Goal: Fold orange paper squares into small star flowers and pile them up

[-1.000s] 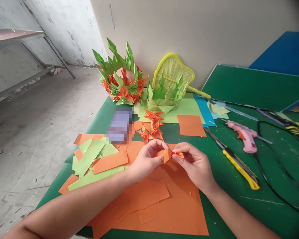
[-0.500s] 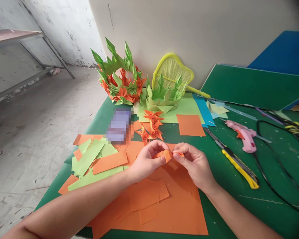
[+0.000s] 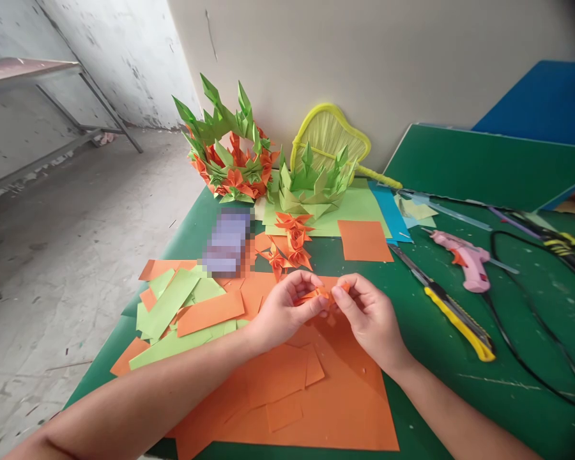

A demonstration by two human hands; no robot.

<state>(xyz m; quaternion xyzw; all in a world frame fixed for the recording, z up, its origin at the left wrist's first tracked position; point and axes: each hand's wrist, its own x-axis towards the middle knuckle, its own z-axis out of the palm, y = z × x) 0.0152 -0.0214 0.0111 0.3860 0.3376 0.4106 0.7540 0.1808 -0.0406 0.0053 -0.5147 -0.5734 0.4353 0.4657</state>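
Above a large orange sheet point(image 3: 345, 396), both hands pinch a small folded orange paper piece point(image 3: 324, 293). My left hand point(image 3: 290, 310) has it between thumb and fingers on one side. The thumb and fingertips of my right hand point(image 3: 371, 319) press on its other side, close to the left fingertips. Just beyond the hands lie several folded orange paper flowers point(image 3: 297, 239). A flat orange square point(image 3: 364, 241) is behind my right hand. Green and orange paper pieces point(image 3: 172, 300) are heaped left of my left hand.
A green and orange paper crown point(image 3: 239, 182) and a light green one point(image 3: 311, 191) stand at the back, near a yellow-framed fan shape point(image 3: 330, 137). On the right are a yellow cutter point(image 3: 455, 319) and a pink glue gun point(image 3: 469, 259) with its cord. A blurred-out object point(image 3: 227, 241) lies left.
My right fingers have moved onto the orange piece beside my left fingertips. The piece now looks more folded and bunched between the hands. The view has shifted slightly.
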